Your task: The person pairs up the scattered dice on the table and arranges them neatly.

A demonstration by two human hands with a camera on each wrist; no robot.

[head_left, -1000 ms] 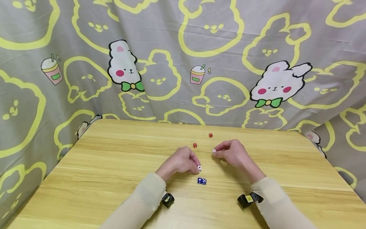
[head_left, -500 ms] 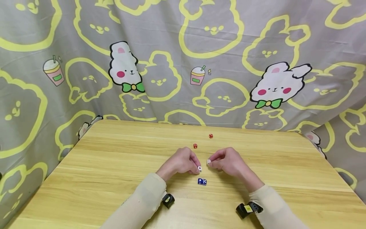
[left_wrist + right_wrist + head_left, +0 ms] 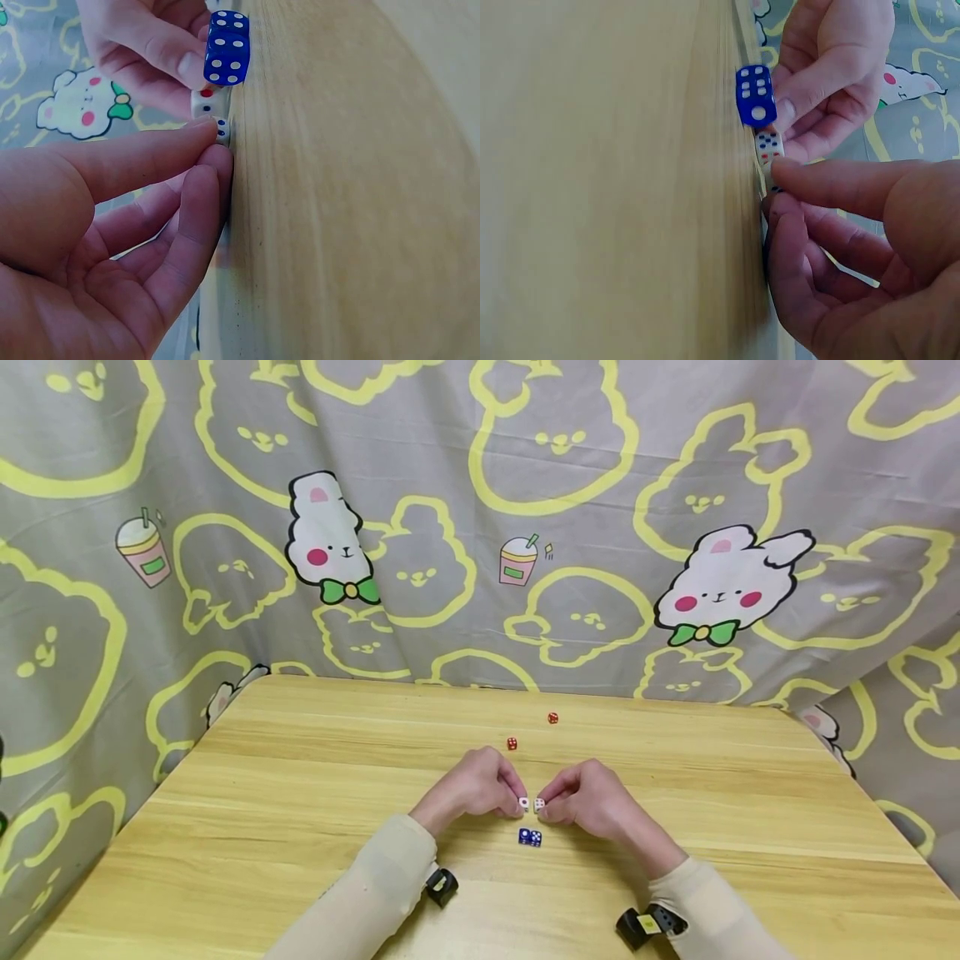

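Between thumb and fingers, my left hand pinches a white die whose top shows one large dot. My right hand pinches a second white die with several dots on top. These two white dice stand side by side, with a slim gap between them in the head view. Just nearer to me, two blue dice sit against each other on the table. In the left wrist view the blue dice show white dots, and fingertips partly cover the white die.
Beyond my hands lie a red die and, farther back to the right, another red die. The wooden table reaches back to a grey curtain with cartoon prints. Each wrist wears a black camera strap.
My right hand has come nearer and to the left, carrying its white die beside the other one. My left hand stays in place, holding its die. The blue and red dice have not moved.
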